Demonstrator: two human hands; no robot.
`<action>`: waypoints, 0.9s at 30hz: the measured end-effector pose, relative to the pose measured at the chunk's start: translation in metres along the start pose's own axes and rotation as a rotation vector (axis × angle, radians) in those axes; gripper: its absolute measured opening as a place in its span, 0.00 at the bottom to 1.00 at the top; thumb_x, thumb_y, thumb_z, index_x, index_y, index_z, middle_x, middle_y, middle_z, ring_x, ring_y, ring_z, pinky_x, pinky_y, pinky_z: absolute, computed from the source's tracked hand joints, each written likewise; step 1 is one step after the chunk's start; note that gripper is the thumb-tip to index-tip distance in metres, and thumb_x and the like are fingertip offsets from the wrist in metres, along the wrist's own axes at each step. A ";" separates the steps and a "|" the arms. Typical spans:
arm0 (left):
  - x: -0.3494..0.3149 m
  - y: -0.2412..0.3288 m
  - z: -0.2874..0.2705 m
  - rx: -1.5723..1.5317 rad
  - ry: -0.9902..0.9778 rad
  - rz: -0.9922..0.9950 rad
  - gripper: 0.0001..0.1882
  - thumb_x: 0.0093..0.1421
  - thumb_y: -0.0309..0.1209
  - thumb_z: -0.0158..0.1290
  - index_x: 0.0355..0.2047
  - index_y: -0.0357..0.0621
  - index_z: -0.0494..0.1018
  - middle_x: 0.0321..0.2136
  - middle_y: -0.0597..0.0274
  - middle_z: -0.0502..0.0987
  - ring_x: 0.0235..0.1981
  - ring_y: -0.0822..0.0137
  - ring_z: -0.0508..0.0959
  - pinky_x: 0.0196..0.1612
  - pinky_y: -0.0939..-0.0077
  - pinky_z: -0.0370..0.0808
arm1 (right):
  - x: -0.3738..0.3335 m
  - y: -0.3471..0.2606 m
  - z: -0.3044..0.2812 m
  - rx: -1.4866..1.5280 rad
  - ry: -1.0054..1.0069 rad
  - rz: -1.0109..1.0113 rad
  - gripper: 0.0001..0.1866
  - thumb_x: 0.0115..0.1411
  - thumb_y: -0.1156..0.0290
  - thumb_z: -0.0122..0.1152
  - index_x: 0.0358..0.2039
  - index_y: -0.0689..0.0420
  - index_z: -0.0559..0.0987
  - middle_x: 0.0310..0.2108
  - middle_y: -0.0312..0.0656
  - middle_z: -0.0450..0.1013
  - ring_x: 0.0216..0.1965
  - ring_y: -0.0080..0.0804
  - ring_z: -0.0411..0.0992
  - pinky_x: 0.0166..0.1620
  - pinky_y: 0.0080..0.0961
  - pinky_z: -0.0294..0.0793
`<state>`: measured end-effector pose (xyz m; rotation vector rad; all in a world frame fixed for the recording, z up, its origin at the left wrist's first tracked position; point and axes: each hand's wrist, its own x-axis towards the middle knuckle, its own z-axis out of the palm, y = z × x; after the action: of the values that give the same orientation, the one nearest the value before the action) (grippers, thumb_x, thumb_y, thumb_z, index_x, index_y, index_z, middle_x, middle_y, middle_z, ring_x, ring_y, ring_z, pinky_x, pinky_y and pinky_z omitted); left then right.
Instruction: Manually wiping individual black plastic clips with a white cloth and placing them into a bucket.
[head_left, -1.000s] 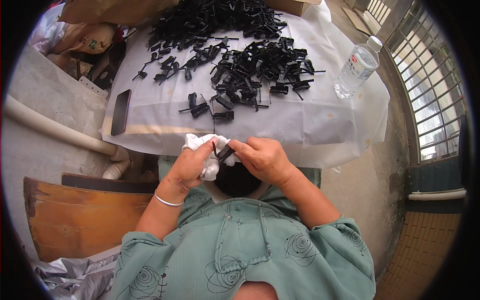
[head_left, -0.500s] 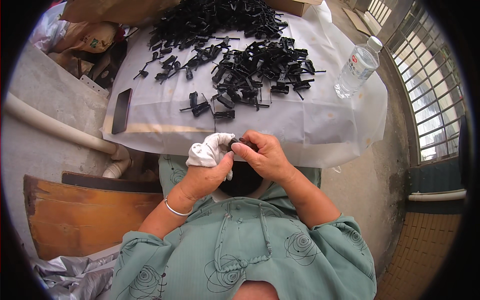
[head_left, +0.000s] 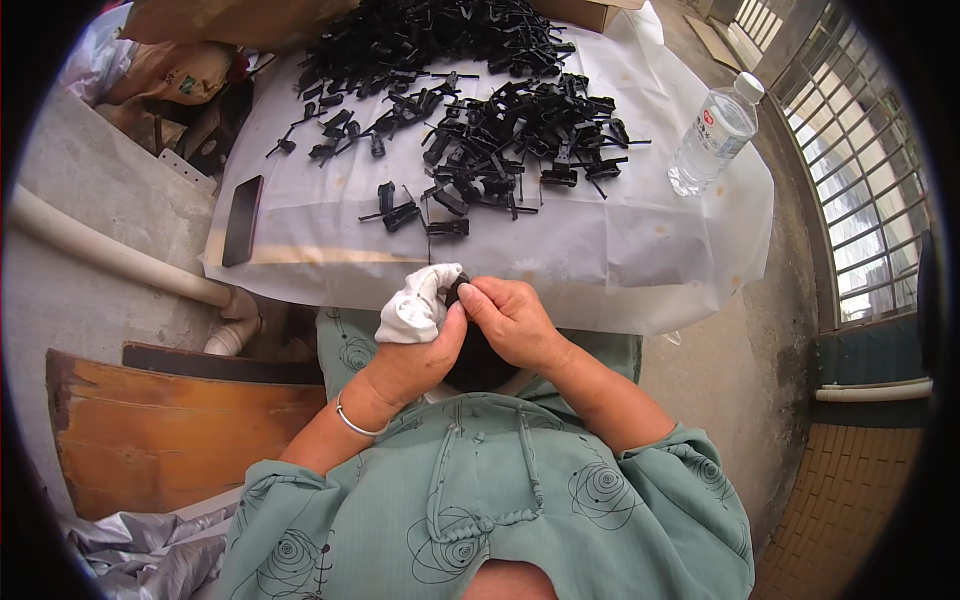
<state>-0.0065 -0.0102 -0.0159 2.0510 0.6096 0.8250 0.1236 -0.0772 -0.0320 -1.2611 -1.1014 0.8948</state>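
My left hand has a white cloth covering over its fingers and is closed on a small black plastic part. Thumb and fingers of my right hand pinch the same part from the other side. Both hands meet over my lap, just in front of the table's near edge. Most of the part is hidden by my fingers. Beyond them, on the table, lie several loose black plastic parts with thin stems, and behind those a larger heap.
A white sheet covers the table. A clear water bottle stands at its right, a dark phone lies at its left edge. Farther back are another heap of black parts and a cardboard box. Below my hands sits a dark round opening.
My right hand has turned, its fingers now curled closer to the left hand. The left hand's cloth-covered fingers have shifted slightly, and less of the black part shows.
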 end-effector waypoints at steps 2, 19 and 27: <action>0.005 -0.006 -0.002 -0.236 -0.044 -0.057 0.16 0.59 0.24 0.46 0.47 0.37 0.60 0.31 0.65 0.70 0.26 0.75 0.68 0.32 0.82 0.69 | 0.001 -0.004 -0.006 -0.080 0.034 -0.033 0.11 0.59 0.67 0.53 0.26 0.63 0.73 0.16 0.41 0.64 0.19 0.25 0.59 0.24 0.24 0.63; 0.005 0.011 -0.019 -0.812 -0.384 -0.523 0.16 0.58 0.23 0.40 0.48 0.42 0.59 0.24 0.70 0.64 0.19 0.82 0.61 0.20 0.88 0.59 | -0.003 -0.014 -0.020 -0.150 -0.106 -0.143 0.07 0.56 0.73 0.57 0.30 0.61 0.71 0.21 0.36 0.67 0.20 0.23 0.62 0.25 0.22 0.64; 0.006 0.007 -0.015 -0.365 -0.298 -0.326 0.13 0.55 0.22 0.41 0.43 0.39 0.63 0.31 0.60 0.67 0.26 0.71 0.68 0.30 0.79 0.67 | 0.003 -0.020 -0.017 -0.316 -0.198 -0.147 0.10 0.59 0.70 0.48 0.25 0.64 0.70 0.22 0.52 0.68 0.23 0.52 0.65 0.29 0.38 0.66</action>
<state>-0.0126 -0.0024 -0.0019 1.6427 0.5586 0.3939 0.1393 -0.0809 -0.0108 -1.3457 -1.5190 0.7659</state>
